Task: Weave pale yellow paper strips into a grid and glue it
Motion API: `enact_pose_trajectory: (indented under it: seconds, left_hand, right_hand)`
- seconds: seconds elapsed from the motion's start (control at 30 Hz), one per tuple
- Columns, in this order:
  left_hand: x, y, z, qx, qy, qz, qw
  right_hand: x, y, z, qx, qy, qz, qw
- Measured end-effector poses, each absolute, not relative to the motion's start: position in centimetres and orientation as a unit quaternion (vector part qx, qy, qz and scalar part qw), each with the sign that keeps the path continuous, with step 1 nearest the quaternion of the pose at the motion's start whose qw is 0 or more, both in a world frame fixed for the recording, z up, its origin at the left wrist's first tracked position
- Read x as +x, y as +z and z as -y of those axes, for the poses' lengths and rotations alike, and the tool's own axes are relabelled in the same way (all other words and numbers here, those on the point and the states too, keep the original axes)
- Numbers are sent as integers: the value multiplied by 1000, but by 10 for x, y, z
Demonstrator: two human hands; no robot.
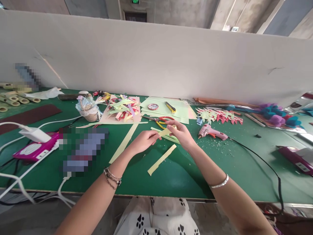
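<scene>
Between my two hands is a short pale yellow paper strip (164,132). My left hand (144,141) pinches its left end, and my right hand (180,133) has its fingers closed round the other end. On the green table below lies a second yellow paper strip (161,160). A longer pale strip (124,143) rests to the left, partly behind my left forearm. Just beyond my hands are pliers (160,125) with red and yellow handles, and light green strips (168,138) lie partly hidden under my hands.
A pink glue gun (212,132) with a black cord lies to the right. Behind are pale green sheets (184,109), a yellow cutter (170,107), a tape roll (153,106) and a heap of paper strips (124,107). Purple power strips (36,148) stand on both sides.
</scene>
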State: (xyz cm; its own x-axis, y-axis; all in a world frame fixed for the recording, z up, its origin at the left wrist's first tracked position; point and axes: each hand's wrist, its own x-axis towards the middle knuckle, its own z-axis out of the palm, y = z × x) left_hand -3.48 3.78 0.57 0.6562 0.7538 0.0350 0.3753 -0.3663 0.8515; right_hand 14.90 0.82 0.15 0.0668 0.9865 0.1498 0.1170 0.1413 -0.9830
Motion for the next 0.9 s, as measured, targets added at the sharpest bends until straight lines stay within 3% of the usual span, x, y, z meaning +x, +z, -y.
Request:
enact_pose_trajectory:
  seconds: [0.17,0.3,0.57,0.77,0.9]
  left_hand:
    - [-36,7,-35,850,218,-344,333]
    - [-35,7,-34,871,223,-330,288]
    - [-44,15,-38,850,301,-377,210]
    - [-39,12,-35,845,280,-362,276]
    - [-36,11,-33,828,267,-364,333]
  right_hand:
    - [159,8,2,-495,88,792,345]
    - [160,4,5,-469,71,846,242]
    - [181,-2,3,-508,167,794,290]
    - [174,-4,6,-507,161,784,321]
    - [166,-4,9,-499,223,767,337]
